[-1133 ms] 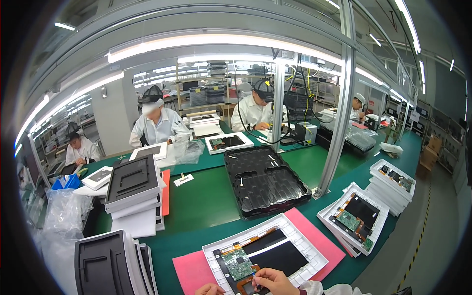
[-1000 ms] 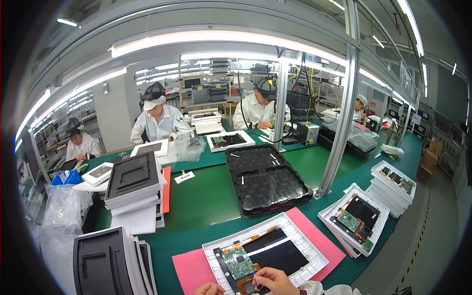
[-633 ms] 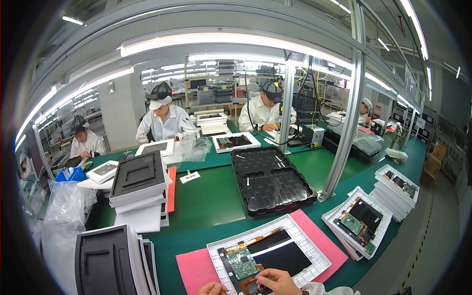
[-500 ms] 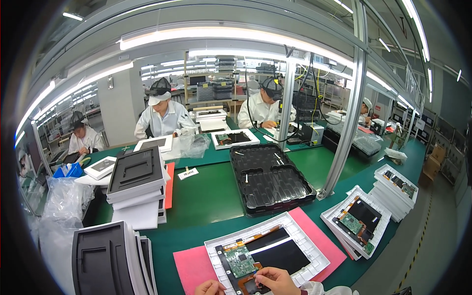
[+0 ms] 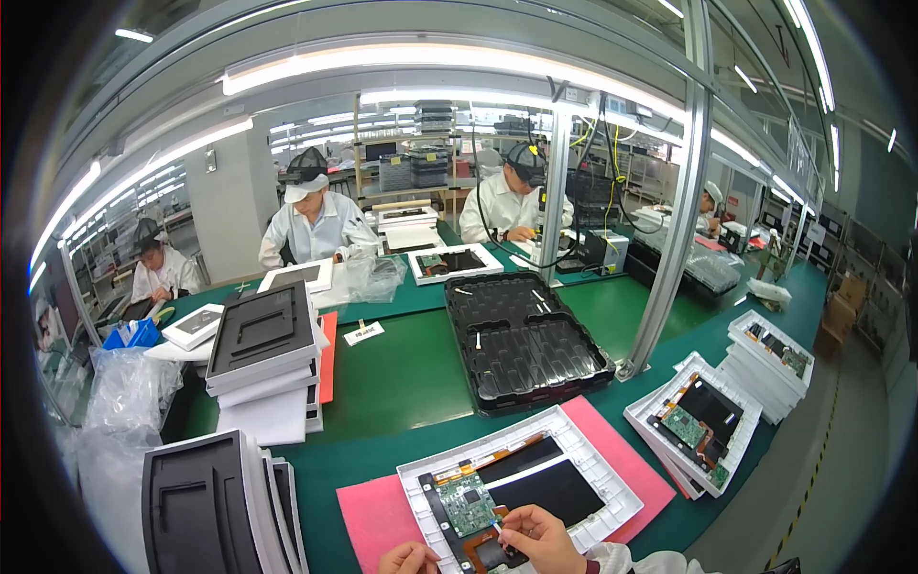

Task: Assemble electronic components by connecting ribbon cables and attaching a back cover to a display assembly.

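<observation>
A white plastic frame (image 5: 612, 510) lies open-backed on a pink foam sheet (image 5: 368, 517) in front of me. Inside it sit a green circuit board (image 5: 467, 504), dark panels (image 5: 559, 490) and an orange-brown flat cable (image 5: 475, 547). My right hand (image 5: 543, 540) is closed in a pinch at the board's lower right corner; a small whitish piece shows at its fingertips, too small to name. My left hand (image 5: 409, 559) rests at the frame's near left edge, its fingers curled together; whatever they hold, if anything, is hidden.
Black plastic trays (image 5: 526, 344) lie beyond the frame, beside a metal post (image 5: 669, 239). Stacked white frames with boards (image 5: 696, 426) stand at right. Stacks of black-faced frames (image 5: 196, 502) stand at left. Co-workers (image 5: 316, 225) sit across the green bench (image 5: 402, 383).
My right hand has shifted slightly upward and right, with the whitish piece now showing at its fingertips. The left hand stays nearly in place. The view has tilted a little.
</observation>
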A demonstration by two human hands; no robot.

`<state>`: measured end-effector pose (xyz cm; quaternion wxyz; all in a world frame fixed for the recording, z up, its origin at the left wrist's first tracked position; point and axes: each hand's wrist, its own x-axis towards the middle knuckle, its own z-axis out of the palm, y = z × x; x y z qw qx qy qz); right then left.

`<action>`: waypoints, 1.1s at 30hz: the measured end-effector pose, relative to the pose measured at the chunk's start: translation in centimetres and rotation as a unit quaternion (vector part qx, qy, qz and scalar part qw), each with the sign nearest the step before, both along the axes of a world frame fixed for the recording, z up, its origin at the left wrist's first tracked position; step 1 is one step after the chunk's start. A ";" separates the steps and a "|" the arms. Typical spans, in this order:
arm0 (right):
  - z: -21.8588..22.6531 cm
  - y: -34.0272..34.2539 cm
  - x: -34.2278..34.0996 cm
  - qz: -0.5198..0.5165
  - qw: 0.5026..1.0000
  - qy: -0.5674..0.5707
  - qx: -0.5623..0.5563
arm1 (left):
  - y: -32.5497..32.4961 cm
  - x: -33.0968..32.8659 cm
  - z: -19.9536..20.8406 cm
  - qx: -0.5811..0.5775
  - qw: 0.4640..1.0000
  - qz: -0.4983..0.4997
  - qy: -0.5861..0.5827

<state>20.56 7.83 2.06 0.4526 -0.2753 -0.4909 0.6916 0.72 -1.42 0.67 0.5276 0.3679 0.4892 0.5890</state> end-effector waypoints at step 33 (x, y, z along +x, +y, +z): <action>0.2 2.9 0.6 -0.021 0.949 -0.306 0.068 | 0.5 -0.9 -0.3 -0.001 1.000 -0.017 0.004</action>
